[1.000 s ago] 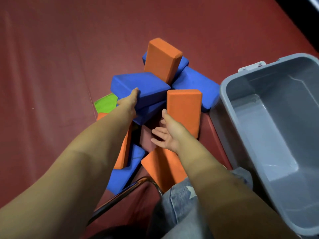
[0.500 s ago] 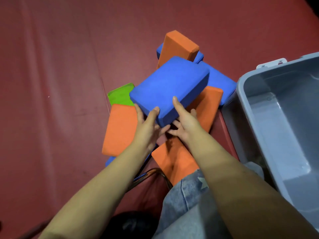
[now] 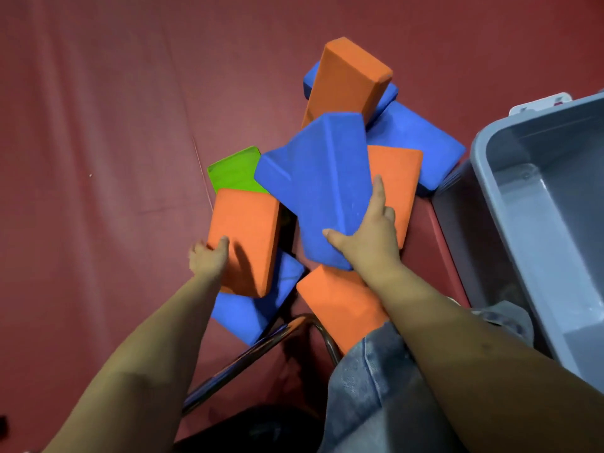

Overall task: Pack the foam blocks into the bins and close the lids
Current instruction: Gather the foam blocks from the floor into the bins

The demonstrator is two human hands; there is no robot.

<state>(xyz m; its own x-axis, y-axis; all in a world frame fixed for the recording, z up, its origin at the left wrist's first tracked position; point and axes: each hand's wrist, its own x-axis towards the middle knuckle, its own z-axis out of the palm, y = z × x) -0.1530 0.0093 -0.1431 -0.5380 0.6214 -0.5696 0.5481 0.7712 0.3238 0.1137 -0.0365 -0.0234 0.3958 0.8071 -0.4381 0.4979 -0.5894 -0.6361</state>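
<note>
L hand [image 3: 209, 256] grips the near end of an orange block [image 3: 245, 240], thumb on its top face, fingers hidden under the edge. That block lies tilted over a blue block [image 3: 255, 312] at the near-left of the pile, w/ a green block [image 3: 235, 173] poking out just beyond it.

Middle: R hand [image 3: 369, 233] holds the big blue block [image 3: 317, 191], thumb on the near face, index finger stretched along its right side, rest of the fingers behind it & out of sight. This block is lifted & tipped above the pile. Under the R forearm sits another orange block [image 3: 340, 305]; beyond are an upright-leaning orange block [image 3: 346, 80], a flat orange one [image 3: 395, 181] & more blue ones [image 3: 421, 145].

Right: grey bin [image 3: 483, 152], open, no blocks seen inside; a white latch [image 3: 539, 104] shows at its far corner. No lid in view.

Handling, as a guess: foam so prob. light, soft, a bit grippy, not fragile; corners look rounded. Best taken across the narrow thickness at one end, or two-handed by the long sides. Piled blocks may slide when one is pulled.

Surface: dark red mat floor, w/ faint creases. A metal chair frame [image 3: 255, 348] & a denim-clad knee [image 3: 376, 387] at the near edge. Room beyond not visible.
</note>
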